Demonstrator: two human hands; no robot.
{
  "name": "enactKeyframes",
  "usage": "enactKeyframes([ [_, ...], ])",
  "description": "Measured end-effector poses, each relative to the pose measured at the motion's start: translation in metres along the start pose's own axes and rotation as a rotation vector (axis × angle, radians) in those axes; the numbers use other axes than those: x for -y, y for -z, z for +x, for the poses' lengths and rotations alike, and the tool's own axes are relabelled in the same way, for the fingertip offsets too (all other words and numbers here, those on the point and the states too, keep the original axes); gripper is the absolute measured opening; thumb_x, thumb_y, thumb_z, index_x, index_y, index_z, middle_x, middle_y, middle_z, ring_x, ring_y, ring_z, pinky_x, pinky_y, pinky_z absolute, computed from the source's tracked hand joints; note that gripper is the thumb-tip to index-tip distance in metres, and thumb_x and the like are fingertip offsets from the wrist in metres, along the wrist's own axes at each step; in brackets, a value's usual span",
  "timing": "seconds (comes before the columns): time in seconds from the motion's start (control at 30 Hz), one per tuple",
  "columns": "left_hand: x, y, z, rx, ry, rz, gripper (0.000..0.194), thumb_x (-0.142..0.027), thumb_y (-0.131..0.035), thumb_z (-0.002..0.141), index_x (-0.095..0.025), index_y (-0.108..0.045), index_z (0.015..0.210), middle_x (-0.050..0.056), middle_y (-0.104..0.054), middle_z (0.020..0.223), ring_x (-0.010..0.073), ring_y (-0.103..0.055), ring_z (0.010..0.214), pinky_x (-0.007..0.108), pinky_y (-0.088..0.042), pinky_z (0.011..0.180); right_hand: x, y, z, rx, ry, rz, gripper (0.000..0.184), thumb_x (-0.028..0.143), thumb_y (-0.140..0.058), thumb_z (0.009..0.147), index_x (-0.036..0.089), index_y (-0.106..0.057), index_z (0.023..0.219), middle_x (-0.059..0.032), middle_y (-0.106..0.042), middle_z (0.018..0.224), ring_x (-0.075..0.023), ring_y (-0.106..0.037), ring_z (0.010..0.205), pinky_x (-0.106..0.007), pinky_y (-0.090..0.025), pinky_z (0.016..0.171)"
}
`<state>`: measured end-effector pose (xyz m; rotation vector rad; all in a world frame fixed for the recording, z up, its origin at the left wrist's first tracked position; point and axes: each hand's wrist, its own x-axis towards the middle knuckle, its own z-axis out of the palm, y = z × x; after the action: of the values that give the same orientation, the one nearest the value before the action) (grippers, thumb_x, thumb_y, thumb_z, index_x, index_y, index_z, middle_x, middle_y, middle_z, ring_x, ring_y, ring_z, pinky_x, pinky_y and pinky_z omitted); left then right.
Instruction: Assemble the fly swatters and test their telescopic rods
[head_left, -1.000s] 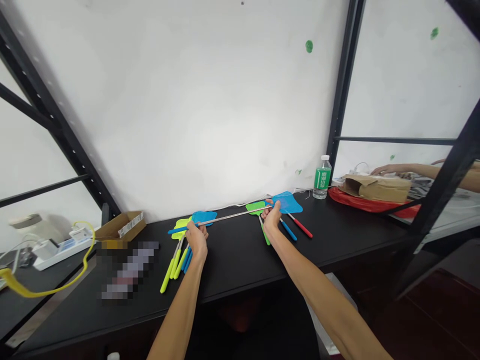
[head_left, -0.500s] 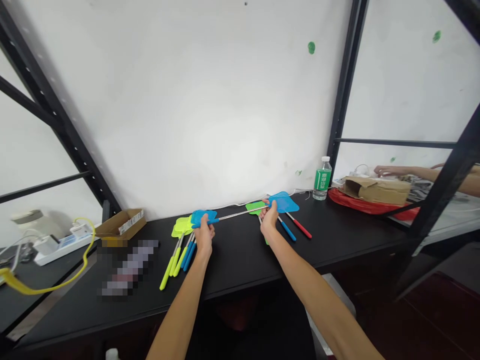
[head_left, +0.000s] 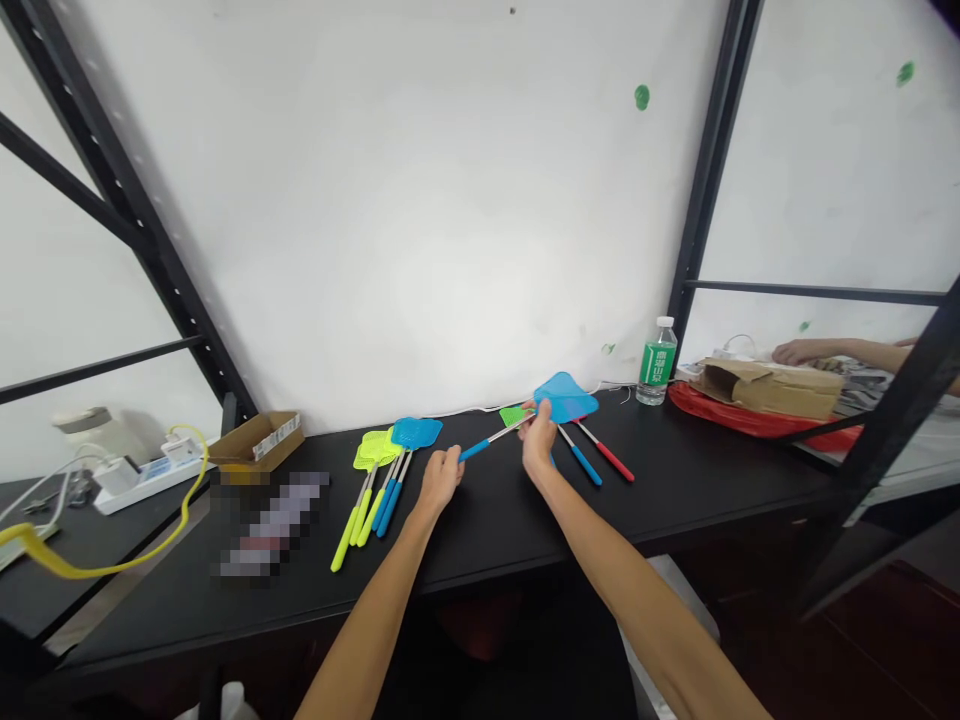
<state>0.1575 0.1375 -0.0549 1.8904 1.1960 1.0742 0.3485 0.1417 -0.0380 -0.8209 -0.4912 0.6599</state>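
A blue telescopic fly swatter [head_left: 564, 398] is held above the table between both hands. My left hand [head_left: 441, 478] is closed around the end of its blue handle. Close to the blue head, my right hand [head_left: 538, 438] grips the metal rod. Behind and right of that hand lie a green swatter head [head_left: 513, 415], a blue-handled swatter [head_left: 581, 462] and a red-handled swatter [head_left: 611, 458], partly covered by the held one. To the left of my left hand is a row of yellow-green swatters [head_left: 373, 450] and blue swatters [head_left: 417, 433].
An open cardboard box [head_left: 259, 447] and a pixelated item [head_left: 277, 525] are on the left of the black table [head_left: 480, 530]. A water bottle [head_left: 657, 362] stands by the rack post. Beyond it are a cardboard package [head_left: 772, 388] and another person's hand [head_left: 806, 350]. A yellow cable [head_left: 187, 500] hangs at left.
My left hand has moved right toward my right hand, and the exposed metal rod between them is much shorter. The view has shifted slightly.
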Motion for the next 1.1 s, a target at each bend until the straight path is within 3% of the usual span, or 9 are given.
enactKeyframes([
  [0.17, -0.007, -0.003, -0.007, 0.096, -0.081, -0.052, 0.057, -0.055, -0.021, 0.094, -0.022, -0.029, 0.048, -0.002, -0.032, 0.044, 0.0115, -0.034, 0.044, 0.027, -0.03, 0.051, -0.011, -0.013, -0.017, 0.277, 0.017, -0.017, 0.05, 0.063, -0.034, 0.091, 0.02, -0.058, 0.081, 0.0083, -0.029, 0.045, -0.0099, -0.028, 0.038, -0.022, -0.025, 0.038],
  [0.27, -0.011, -0.006, -0.009, 0.171, -0.156, 0.155, 0.058, -0.055, -0.027, 0.095, -0.02, -0.04, 0.05, 0.0, -0.045, 0.049, 0.0135, -0.045, 0.052, 0.027, -0.032, 0.058, -0.015, -0.011, -0.021, 0.398, 0.054, -0.145, 0.045, 0.061, -0.042, 0.089, 0.019, -0.059, 0.088, 0.0071, -0.037, 0.05, -0.0094, -0.032, 0.04, -0.021, -0.025, 0.038],
  [0.43, -0.014, -0.01, -0.01, 0.169, -0.205, 0.396, 0.056, -0.049, -0.028, 0.097, -0.019, -0.058, 0.061, 0.003, -0.061, 0.062, 0.0186, -0.058, 0.067, 0.028, -0.033, 0.065, -0.024, -0.017, -0.042, 0.619, 0.069, -0.421, 0.038, 0.056, -0.053, 0.084, 0.02, -0.061, 0.093, 0.0017, -0.057, 0.067, -0.0133, -0.053, 0.057, -0.023, -0.042, 0.054],
  [0.63, -0.014, -0.009, -0.009, 0.196, -0.24, 0.483, 0.051, -0.043, -0.03, 0.097, -0.019, -0.061, 0.064, 0.005, -0.065, 0.067, 0.0201, -0.06, 0.07, 0.027, -0.031, 0.066, -0.022, -0.012, -0.045, 0.544, 0.088, -0.763, 0.027, 0.045, -0.051, 0.086, 0.021, -0.063, 0.088, -0.0009, -0.065, 0.075, -0.0192, -0.064, 0.078, -0.029, -0.046, 0.075],
  [0.73, -0.015, -0.01, -0.01, 0.207, -0.25, 0.5, 0.049, -0.043, -0.031, 0.097, -0.02, -0.06, 0.064, 0.005, -0.065, 0.069, 0.02, -0.06, 0.069, 0.027, -0.03, 0.064, -0.018, -0.009, -0.041, 0.443, 0.068, -0.935, 0.029, 0.038, -0.049, 0.085, 0.022, -0.062, 0.105, -0.0034, -0.07, 0.088, -0.0214, -0.065, 0.092, -0.029, -0.046, 0.082],
  [0.8, -0.016, -0.01, -0.01, 0.218, -0.257, 0.517, 0.049, -0.043, -0.032, 0.096, -0.02, -0.059, 0.063, 0.005, -0.065, 0.068, 0.0199, -0.059, 0.069, 0.027, -0.029, 0.063, -0.014, -0.008, -0.04, 0.381, 0.028, -1.06, 0.036, 0.036, -0.047, 0.085, 0.021, -0.06, 0.115, -0.0072, -0.07, 0.099, -0.0232, -0.065, 0.1, -0.03, -0.046, 0.083],
  [0.93, -0.018, -0.01, -0.013, 0.232, -0.282, 0.549, 0.05, -0.042, -0.033, 0.096, -0.02, -0.056, 0.058, 0.005, -0.063, 0.064, 0.0192, -0.058, 0.067, 0.027, -0.027, 0.063, -0.008, -0.008, -0.04, 0.356, -0.031, -1.278, 0.038, 0.039, -0.052, 0.082, 0.016, -0.059, 0.112, -0.0155, -0.069, 0.107, -0.0293, -0.065, 0.103, -0.034, -0.048, 0.081],
  [1.1, -0.016, -0.011, -0.014, 0.23, -0.301, 0.555, 0.048, -0.042, -0.038, 0.093, -0.019, -0.05, 0.053, 0.003, -0.056, 0.057, 0.0166, -0.052, 0.06, 0.028, -0.022, 0.06, -0.002, -0.005, -0.043, 0.371, 0.033, -1.408, 0.05, 0.036, -0.055, 0.081, 0.013, -0.048, 0.125, -0.0185, -0.068, 0.108, -0.0329, -0.065, 0.102, -0.04, -0.047, 0.08],
])
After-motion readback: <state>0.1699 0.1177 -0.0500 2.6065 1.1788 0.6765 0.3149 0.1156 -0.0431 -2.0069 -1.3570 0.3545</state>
